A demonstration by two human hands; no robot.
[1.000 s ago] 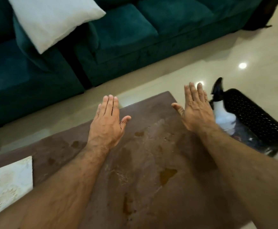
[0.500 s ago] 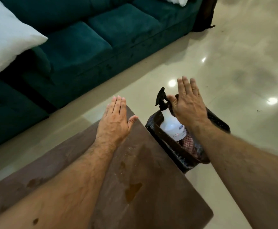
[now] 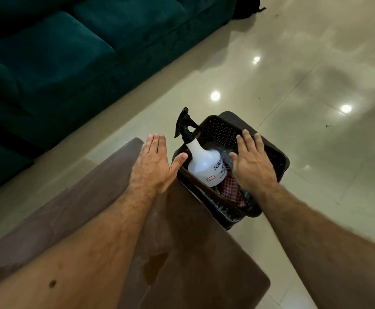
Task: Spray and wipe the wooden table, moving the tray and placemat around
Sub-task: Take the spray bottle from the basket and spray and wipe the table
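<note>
View: I swing right since a second ago; the pale placemat is out of frame now, and the basket [image 3: 269, 150] sits centre frame, on the floor just beside the table [image 3: 195, 241] end.
Left hand [image 3: 154, 165]: flat, fingers together and straight, thumb out, holding nothing; it hovers over the table's far corner, thumb tip near the bottle.
Right hand [image 3: 252, 163]: fingers spread loosely and empty; it has moved from over the table to over the basket, above the red checked cloth [image 3: 232, 190]. I can't tell whether it touches anything.
Bottle [image 3: 205, 166]: white, black trigger head, standing tilted in the basket between my two hands, not gripped.
Table: brown top runs lower left to centre, with darker wet-looking patches lower centre; tray not in view.
Meaning: both hands have closed in on the supplies, so I judge this as the fetch step, spray and cloth next.
Watch: the bottle leans on the basket wall; a clumsy grab could tip it.
</note>
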